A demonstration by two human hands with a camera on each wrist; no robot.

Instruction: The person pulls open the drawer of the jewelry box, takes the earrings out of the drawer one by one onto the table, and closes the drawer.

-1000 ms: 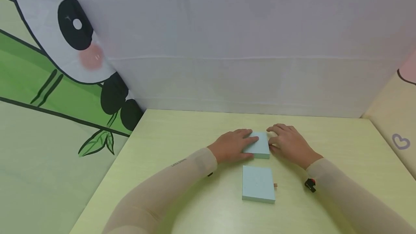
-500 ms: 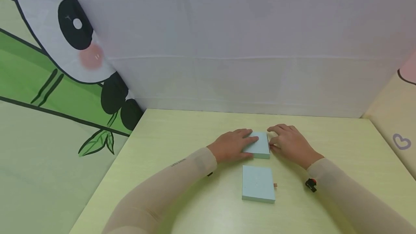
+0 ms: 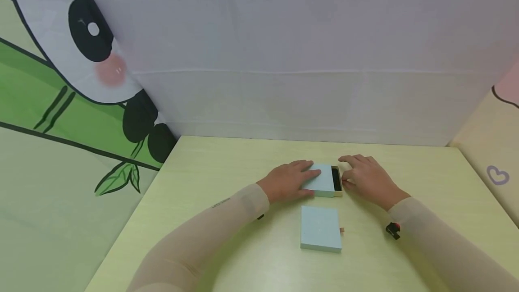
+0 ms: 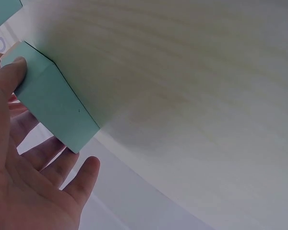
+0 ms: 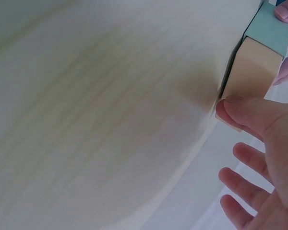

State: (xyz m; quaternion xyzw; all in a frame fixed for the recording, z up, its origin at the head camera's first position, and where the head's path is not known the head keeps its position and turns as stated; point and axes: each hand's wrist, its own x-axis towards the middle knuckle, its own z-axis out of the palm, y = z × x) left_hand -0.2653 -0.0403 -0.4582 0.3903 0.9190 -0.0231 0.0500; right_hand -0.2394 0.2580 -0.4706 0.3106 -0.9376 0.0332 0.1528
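Observation:
A light blue drawer box [image 3: 325, 181] lies toward the back of the table. My left hand [image 3: 285, 183] holds its sleeve from the left, thumb at the near side and fingers spread over the top. From the sleeve's right end a tan drawer [image 5: 254, 67] with a dark inside sticks out a short way. My right hand [image 3: 370, 183] pinches at the end of this drawer between thumb and index finger, the other fingers held loosely apart. Whatever lies between those two fingertips is hidden. Nearer me rests a second light blue box [image 3: 320, 229], with a small brown tab [image 3: 342, 230] on its right side.
The pale yellow table [image 3: 227, 157] runs back to a white cloth wall [image 3: 308, 57]. A printed cartoon panel [image 3: 61, 125] borders the left side, and a cream panel [image 3: 490, 148] with a heart stands at the right.
My right hand has moved slightly right, drawing the drawer partly out of the sleeve so its dark inside shows. The left hand keeps its place on the far box.

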